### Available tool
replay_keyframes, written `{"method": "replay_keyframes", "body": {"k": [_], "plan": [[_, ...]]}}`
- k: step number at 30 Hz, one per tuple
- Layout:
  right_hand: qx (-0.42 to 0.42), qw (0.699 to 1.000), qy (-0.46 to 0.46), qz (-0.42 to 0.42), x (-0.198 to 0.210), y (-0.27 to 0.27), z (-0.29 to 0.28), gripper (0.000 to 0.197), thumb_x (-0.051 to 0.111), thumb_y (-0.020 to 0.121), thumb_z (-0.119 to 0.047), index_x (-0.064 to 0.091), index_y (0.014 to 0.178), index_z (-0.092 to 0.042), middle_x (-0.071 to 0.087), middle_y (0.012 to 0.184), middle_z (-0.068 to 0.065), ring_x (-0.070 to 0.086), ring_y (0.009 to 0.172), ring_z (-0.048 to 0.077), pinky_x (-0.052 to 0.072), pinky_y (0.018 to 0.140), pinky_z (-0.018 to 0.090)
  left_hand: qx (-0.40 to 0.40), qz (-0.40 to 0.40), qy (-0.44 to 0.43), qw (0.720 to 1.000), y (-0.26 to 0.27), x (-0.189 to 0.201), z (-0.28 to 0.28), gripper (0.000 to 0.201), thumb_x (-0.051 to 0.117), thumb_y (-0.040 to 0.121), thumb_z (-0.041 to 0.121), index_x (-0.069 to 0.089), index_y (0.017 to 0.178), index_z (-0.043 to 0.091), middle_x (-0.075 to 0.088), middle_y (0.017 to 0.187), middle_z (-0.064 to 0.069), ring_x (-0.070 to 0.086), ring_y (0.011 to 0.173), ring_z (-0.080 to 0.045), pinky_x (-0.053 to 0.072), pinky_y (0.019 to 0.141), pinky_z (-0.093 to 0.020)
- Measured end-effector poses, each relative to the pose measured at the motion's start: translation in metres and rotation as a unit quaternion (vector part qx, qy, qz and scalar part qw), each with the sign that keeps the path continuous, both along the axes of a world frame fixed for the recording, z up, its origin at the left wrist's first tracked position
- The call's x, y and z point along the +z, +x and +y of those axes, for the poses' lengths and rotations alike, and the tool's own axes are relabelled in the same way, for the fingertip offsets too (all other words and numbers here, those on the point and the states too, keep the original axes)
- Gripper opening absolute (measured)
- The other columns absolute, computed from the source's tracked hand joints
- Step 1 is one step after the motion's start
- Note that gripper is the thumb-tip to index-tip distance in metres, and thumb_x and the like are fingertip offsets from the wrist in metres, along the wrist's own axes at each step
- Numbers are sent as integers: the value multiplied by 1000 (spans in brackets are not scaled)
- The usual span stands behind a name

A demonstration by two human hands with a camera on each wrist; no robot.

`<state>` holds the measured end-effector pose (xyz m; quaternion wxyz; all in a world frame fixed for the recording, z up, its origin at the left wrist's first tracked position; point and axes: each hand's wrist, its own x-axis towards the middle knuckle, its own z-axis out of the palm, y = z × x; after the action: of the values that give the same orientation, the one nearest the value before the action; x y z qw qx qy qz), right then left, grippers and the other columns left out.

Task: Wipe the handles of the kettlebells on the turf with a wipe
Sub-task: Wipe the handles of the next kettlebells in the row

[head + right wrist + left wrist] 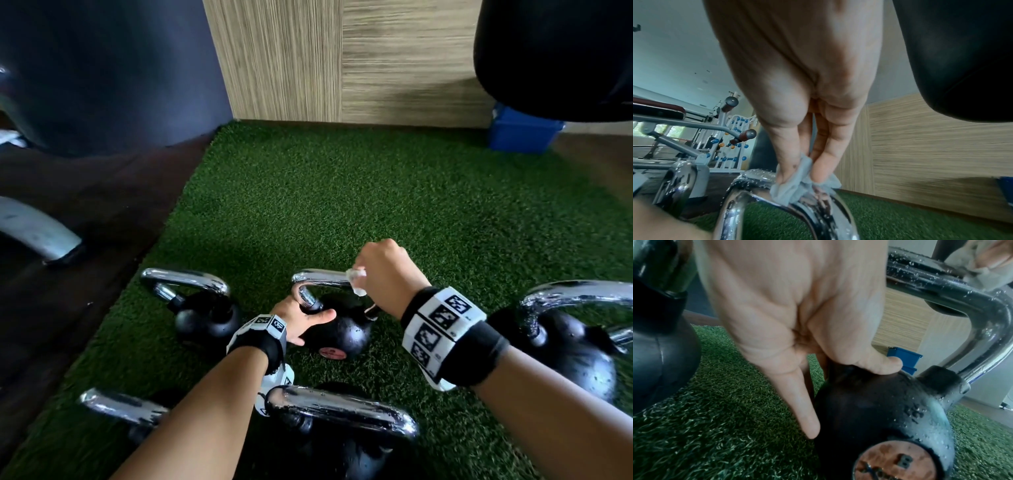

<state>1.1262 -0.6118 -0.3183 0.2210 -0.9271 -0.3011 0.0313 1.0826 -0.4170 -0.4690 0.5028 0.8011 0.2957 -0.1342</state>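
The kettlebell (337, 329) I'm working on stands upright on the turf (359, 205), in the middle of the group, with one bell to its left (205, 317), one to its right (575, 356) and one nearer me (342, 421). I judge it heavy and stiff: a black iron ball that won't slide on the grass but could rock if I push hard on the top. Its handle (320, 277) is polished chrome beaded with droplets, so I expect it to be slick under bare skin; the wipe gives the bite. The best place to steady it is low, on the ball's shoulder, and that is where I have it.

My left hand (301, 320) lies on the ball beside the handle's left leg. The thumb (885, 365) presses down on top of the ball, one finger (807, 415) runs straight down its side, and the others are hidden behind it. The hand is spread, bracing more than gripping.

My right hand (387, 274) is on the handle's top bar toward the right end. Its fingers (785, 164) point down and pinch the crumpled pale wipe (795, 183) against the chrome, curled closed around it.

The wipe is soft, thin and damp-looking, and bunches easily.
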Motion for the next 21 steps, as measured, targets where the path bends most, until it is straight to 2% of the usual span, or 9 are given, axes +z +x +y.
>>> {"method": "replay_keyframes", "body": {"k": [2,5,7,9,12,13,16,18,21], "plan": [[-23,1000,7,20,-2,4,-11,17,67,95,-14,74,86,-2,74,83,8,73,70,16,60,59,20,-10,0,5,1000,-1,0,0,76,86,70,58,58,130,19,55,138,-4,59,119,-27,65,70,-44],[-61,997,26,36,-8,8,-25,10,75,89,-14,77,83,-6,72,77,0,64,61,0,45,45,4,-18,-5,21,1000,-1,1,3,81,85,68,62,56,130,18,53,134,-3,59,114,-26,65,67,-42],[-66,996,42,45,-11,9,-31,3,78,86,-12,78,85,-9,74,82,-1,60,61,-7,41,45,0,-25,-4,22,999,-2,1,4,79,84,67,65,56,127,21,51,128,0,59,111,-26,66,66,-40],[-56,996,56,42,-14,8,-33,3,79,84,-12,79,87,-11,75,84,-3,62,64,-6,43,49,1,-26,-12,14,999,-3,1,4,75,84,67,64,55,123,23,49,125,2,56,109,-25,65,65,-40],[-60,991,95,66,-16,9,-37,14,82,78,-8,77,91,-9,73,86,-2,61,67,-1,52,59,12,-23,-31,14,999,-3,-2,5,76,86,67,61,57,126,23,54,128,0,58,111,-26,65,67,-44],[-69,990,94,75,-18,10,-40,16,83,77,-8,77,92,-9,72,84,-2,61,66,0,52,58,13,-24,-31,18,999,-3,-3,5,77,86,67,61,57,126,22,55,129,-2,59,109,-25,66,68,-43],[-95,991,44,81,-25,15,-48,14,84,77,-7,78,89,-8,68,75,-6,60,57,1,42,42,7,-34,-32,30,998,-3,-2,5,78,85,68,62,56,127,22,56,127,-1,59,104,-23,65,65,-39],[-106,990,20,93,-31,15,-51,12,84,77,-5,78,87,-6,72,80,0,62,59,2,42,42,7,-38,-31,27,998,-4,0,5,74,85,69,62,55,124,23,54,124,1,57,103,-23,65,64,-36],[-113,988,23,100,-39,15,-54,15,87,73,-7,78,85,-9,69,72,-5,61,54,-1,44,42,7,-36,-21,26,999,-5,1,5,72,84,68,63,55,121,23,51,123,0,56,101,-23,65,63,-33]]}}
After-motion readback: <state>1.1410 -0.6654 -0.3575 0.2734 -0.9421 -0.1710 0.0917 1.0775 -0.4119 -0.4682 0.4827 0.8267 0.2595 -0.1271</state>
